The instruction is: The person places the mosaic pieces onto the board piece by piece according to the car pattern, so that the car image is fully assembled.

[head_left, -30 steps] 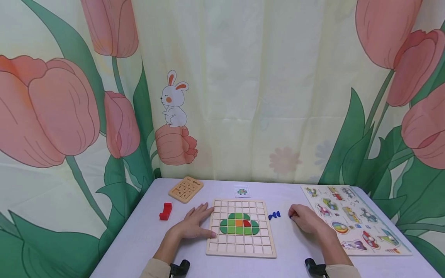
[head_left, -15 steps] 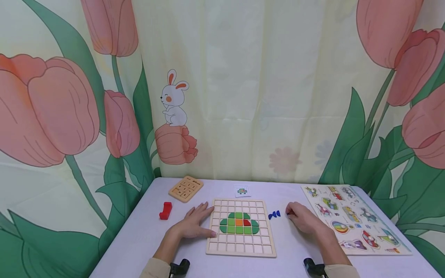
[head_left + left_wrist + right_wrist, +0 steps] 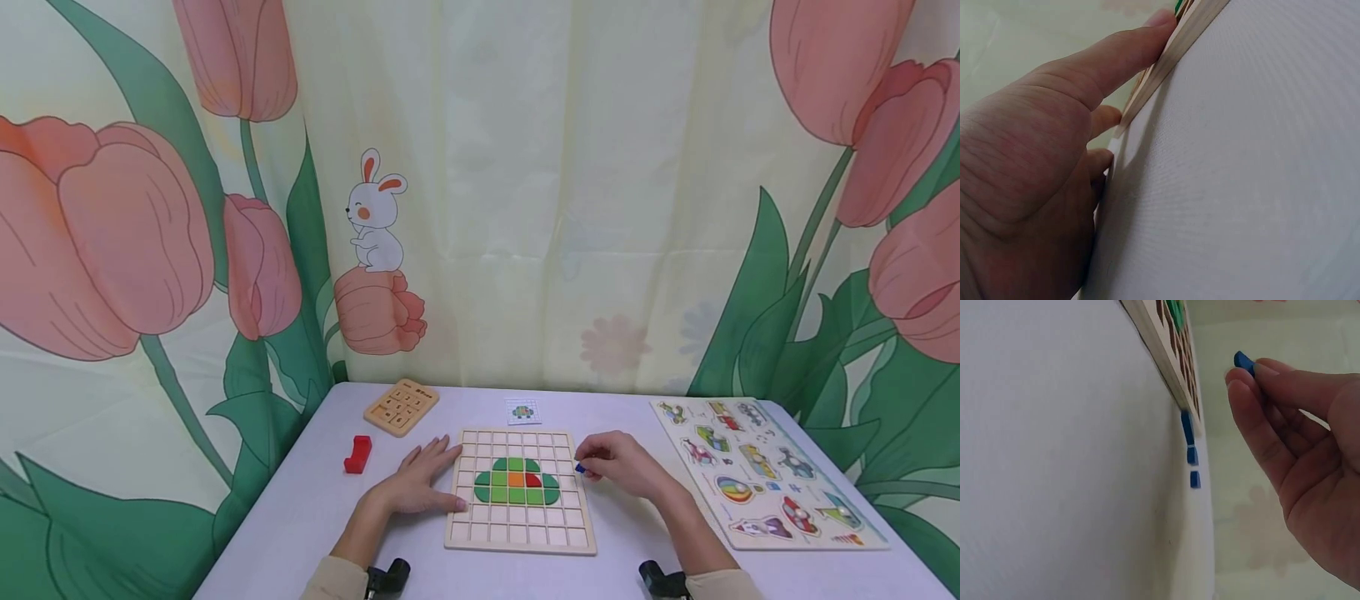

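Wooden grid board [image 3: 520,537] holds a partial green mosaic; most cells empty. Right hand [image 3: 622,467] pinches a blue piece [image 3: 1243,362]; left hand [image 3: 416,486] lies spread, steadying the board.

Blue piece [image 3: 1244,361] in right hand [image 3: 1300,456] fingertips

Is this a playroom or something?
Probably a children's play corner. A curtain printed with tulips and a bunny hangs behind a table holding a wooden grid puzzle board, a vehicle peg puzzle and a small wooden number board.
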Demonstrator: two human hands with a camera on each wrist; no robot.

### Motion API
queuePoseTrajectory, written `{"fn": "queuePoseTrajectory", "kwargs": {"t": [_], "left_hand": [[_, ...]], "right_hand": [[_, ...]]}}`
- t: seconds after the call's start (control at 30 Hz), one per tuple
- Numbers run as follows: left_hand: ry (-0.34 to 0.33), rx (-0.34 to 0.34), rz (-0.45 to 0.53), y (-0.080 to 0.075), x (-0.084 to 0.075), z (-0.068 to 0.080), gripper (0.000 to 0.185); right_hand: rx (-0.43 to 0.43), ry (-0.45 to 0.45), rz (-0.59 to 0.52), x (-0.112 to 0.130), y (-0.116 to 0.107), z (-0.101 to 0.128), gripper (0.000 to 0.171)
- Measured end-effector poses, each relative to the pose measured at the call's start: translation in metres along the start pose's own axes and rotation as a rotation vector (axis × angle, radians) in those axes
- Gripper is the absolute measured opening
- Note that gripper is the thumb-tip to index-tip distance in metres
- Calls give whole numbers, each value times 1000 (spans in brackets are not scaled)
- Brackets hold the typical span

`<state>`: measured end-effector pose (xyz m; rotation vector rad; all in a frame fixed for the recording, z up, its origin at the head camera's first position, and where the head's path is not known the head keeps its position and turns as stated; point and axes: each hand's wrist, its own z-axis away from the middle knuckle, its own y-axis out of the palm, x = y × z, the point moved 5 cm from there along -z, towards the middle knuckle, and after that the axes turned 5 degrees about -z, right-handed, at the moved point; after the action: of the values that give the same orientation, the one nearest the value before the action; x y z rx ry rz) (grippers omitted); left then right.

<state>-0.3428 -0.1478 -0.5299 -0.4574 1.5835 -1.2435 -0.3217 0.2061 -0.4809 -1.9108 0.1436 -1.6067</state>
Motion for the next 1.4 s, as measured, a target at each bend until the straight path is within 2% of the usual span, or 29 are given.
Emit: {"fn": "queuePoseTrajectory", "kwargs": {"t": [0.27, 0.5, 0.77, 0.97, 1.4], "left_hand": [[-2, 1, 12, 0, -2, 1, 103], [-7, 2, 11, -1, -2, 0, 104], [-13, 4, 12, 1, 0, -1, 105], [-14, 3, 6, 1, 0, -2, 105], [-17, 3, 15, 2, 1, -2, 105]], "right_hand": [[126, -36, -1, 19, 34, -7, 5], [205, -78, 31, 25, 54, -8, 5], [261, -49, 47, 31, 69, -7, 7], [284, -27, 70, 32, 75, -5, 9], [274, -16, 92, 31, 78, -5, 11]]}}
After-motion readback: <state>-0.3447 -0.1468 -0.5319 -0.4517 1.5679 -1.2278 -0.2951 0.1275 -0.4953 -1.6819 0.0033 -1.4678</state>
